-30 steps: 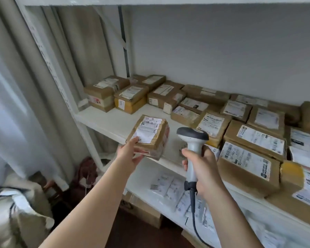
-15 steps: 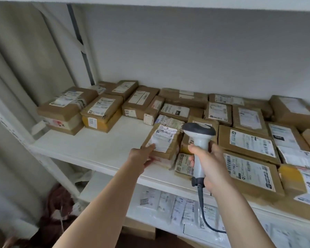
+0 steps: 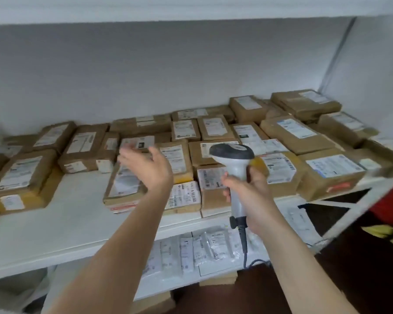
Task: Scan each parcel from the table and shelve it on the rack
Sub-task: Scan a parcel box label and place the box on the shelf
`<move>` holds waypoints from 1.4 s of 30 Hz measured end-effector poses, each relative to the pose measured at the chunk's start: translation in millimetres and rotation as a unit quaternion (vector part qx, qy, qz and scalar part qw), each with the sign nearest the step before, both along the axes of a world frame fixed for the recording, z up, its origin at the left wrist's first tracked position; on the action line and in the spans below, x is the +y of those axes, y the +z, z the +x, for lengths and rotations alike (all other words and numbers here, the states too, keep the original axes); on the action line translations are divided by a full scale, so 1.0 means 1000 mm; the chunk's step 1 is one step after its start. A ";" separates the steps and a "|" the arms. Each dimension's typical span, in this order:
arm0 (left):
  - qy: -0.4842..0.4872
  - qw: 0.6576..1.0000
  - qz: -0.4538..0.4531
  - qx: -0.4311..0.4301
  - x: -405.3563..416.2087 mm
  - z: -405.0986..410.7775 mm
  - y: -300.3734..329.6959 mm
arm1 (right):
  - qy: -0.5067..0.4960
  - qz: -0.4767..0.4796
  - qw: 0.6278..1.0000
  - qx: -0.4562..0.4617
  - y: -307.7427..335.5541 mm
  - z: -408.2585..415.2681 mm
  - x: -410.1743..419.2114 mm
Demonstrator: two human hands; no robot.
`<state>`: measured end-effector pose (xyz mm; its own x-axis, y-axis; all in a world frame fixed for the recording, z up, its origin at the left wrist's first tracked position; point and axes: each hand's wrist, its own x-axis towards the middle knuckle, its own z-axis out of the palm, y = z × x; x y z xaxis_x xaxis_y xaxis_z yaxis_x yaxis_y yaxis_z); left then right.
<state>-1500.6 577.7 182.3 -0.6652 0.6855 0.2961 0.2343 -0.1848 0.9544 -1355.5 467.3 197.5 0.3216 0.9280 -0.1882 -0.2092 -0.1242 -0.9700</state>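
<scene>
Parcel (image 3: 125, 189) flat on rack shelf (image 3: 55, 225), near the front edge, long axis running front to back, label up. Left hand (image 3: 149, 168) just above its far right corner, fingers (image 3: 128, 155) spread, gripping nothing, motion-blurred. Right hand (image 3: 247, 191) further right, curled tight round scanner (image 3: 235, 164) handle. Judging by this, shelving done; next parcel due from a desk out of view.

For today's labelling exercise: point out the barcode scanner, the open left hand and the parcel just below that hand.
barcode scanner (image 3: 233, 155): head view, on its dark head.
left hand (image 3: 149, 168): head view, on the palm.
parcel (image 3: 125, 185): head view, on its white label.
</scene>
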 end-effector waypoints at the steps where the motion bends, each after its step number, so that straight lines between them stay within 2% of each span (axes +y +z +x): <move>1: -0.038 0.999 0.022 0.011 -0.003 0.027 0.006 | -0.020 0.006 1.000 0.007 0.002 0.017 -0.011; 7: -0.259 0.959 0.083 0.079 -0.051 0.204 0.005 | -0.176 0.023 0.984 0.009 0.005 0.150 -0.085; 15: -0.435 0.898 0.037 0.060 -0.167 0.490 -0.017 | -0.369 0.028 0.929 0.026 -0.017 0.376 -0.210; 21: -0.573 0.816 -0.042 0.056 -0.267 0.697 -0.033 | -0.482 0.006 0.876 0.013 -0.011 0.550 -0.325; 25: -0.610 0.785 -0.068 0.082 -0.299 0.799 -0.039 | -0.537 0.013 0.843 0.029 -0.011 0.645 -0.367; 29: -0.634 0.762 -0.095 0.094 -0.305 0.903 -0.058 | -0.562 0.015 0.826 0.033 -0.022 0.730 -0.383; 35: -0.665 0.729 -0.136 0.089 -0.291 1.069 -0.087 | -0.590 -0.001 0.806 0.046 -0.038 0.876 -0.363; 38: -0.664 0.715 -0.190 0.103 -0.276 1.149 -0.091 | -0.593 -0.003 0.805 0.033 -0.029 0.949 -0.346; 42: -0.670 0.701 -0.215 0.118 -0.259 1.248 -0.082 | -0.609 -0.003 0.793 0.011 -0.013 1.040 -0.335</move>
